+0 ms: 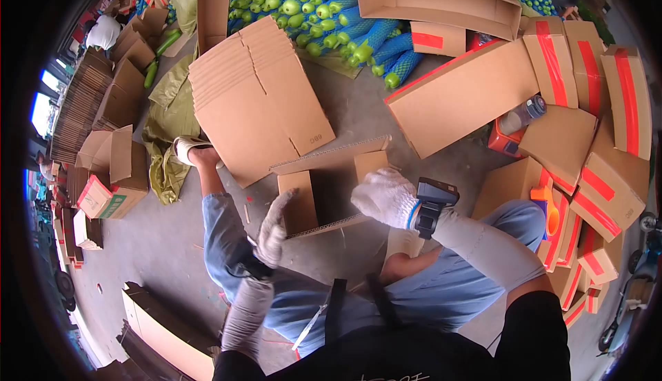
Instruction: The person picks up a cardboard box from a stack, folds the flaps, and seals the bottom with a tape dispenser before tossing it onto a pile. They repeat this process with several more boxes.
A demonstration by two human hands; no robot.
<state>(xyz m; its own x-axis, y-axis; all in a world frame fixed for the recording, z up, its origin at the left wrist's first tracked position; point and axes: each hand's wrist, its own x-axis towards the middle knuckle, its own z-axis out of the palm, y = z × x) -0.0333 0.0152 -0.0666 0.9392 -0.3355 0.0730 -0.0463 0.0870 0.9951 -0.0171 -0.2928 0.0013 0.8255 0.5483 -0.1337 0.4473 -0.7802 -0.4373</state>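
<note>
Between my legs stands a cardboard box (301,200), its top open and its short flaps folded at left and right. My left hand (273,233), in a whitish glove, is at the box's left end with fingers stretched out along that side. My right hand (383,196), also gloved, is curled at the right end, its fingers over the near right corner; the fingertips are partly hidden. A dark device (436,195) is strapped to the right wrist. Just beyond the box lies a stack of flattened cartons (258,102).
Blue-netted green produce (331,8) is piled ahead. Red-taped boxes (600,195) crowd the right, with a bottle (523,115) and an orange tape dispenser (548,212) among them. On the left are open boxes (121,164) and an olive sheet (167,133). Flat cardboard (169,329) lies at lower left.
</note>
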